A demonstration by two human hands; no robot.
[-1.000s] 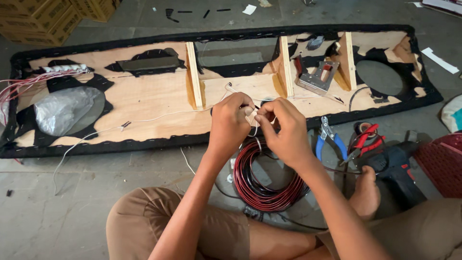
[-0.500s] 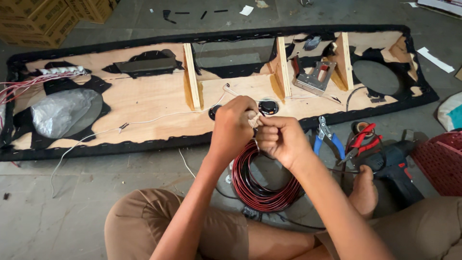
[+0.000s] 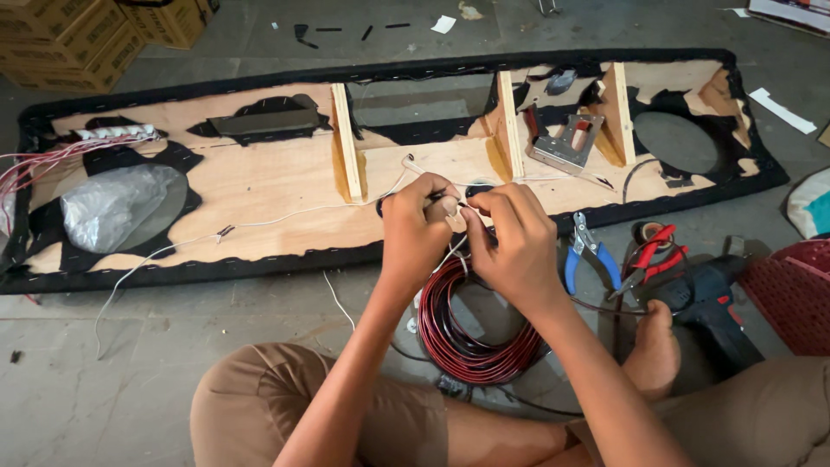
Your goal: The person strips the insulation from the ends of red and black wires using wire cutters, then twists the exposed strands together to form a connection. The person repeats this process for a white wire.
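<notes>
I sit cross-legged on the floor before a long plywood panel (image 3: 259, 186) edged in black fabric. My left hand (image 3: 418, 227) and my right hand (image 3: 510, 238) meet close together above its near edge, both pinching the ends of thin wires (image 3: 456, 214). What exactly sits between the fingertips is too small to tell. A coil of red and black wire (image 3: 458, 333) lies on the floor under my hands. A thin white wire (image 3: 259, 223) runs left across the panel.
Blue-handled pliers (image 3: 588, 255), red-handled cutters (image 3: 653, 251) and a dark power drill (image 3: 713, 303) lie at my right by my foot. A metal staple gun (image 3: 566, 143) rests on the panel. Cardboard boxes (image 3: 78, 39) stand far left; a red crate (image 3: 795, 298) stands right.
Both hands have shifted slightly left and nearer the panel edge, still working the wire ends together. The view has moved a little.
</notes>
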